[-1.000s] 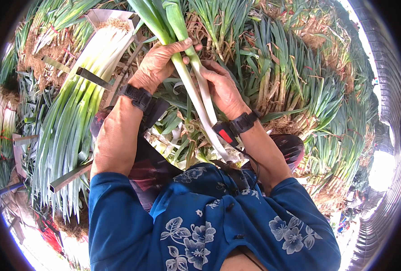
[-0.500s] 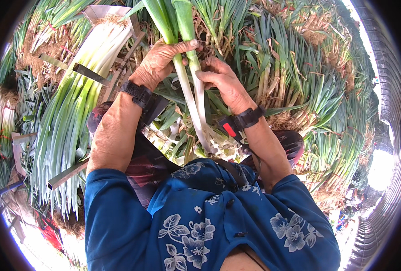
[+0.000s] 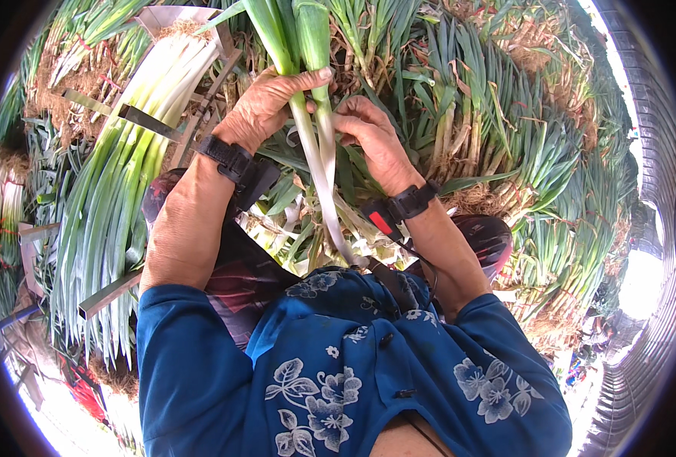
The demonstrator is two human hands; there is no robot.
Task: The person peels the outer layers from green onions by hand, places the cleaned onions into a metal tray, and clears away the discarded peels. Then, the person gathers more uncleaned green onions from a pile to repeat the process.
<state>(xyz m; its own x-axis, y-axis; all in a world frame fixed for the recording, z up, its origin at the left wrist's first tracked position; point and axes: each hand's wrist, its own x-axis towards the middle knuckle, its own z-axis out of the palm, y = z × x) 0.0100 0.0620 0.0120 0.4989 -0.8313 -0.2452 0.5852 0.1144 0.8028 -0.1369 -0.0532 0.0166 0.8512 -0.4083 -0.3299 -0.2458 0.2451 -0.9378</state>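
Two long green onions (image 3: 314,152) hang from my left hand (image 3: 266,103), which is closed round them where the green leaves turn to white stems. Their root ends point down toward my lap and cross close together. My right hand (image 3: 376,141) is beside the right-hand stem, thumb and fingers curled together against its edge. Whatever is pinched there is too small to make out. Left of my left forearm, a large bundle of cleaned green onions (image 3: 117,171) lies on a metal rack (image 3: 113,293), roots at the far end.
Uncleaned green onions (image 3: 490,107) with brown roots are heaped ahead and to the right. Loose peeled leaves (image 3: 292,236) lie between my knees. Tied bundles (image 3: 3,213) stand at the far left. A dark ribbed surface (image 3: 658,114) curves along the right edge.
My right hand has shifted slightly left and up along the stem. The two stems have drawn closer together. My left hand keeps its hold with hardly any movement.
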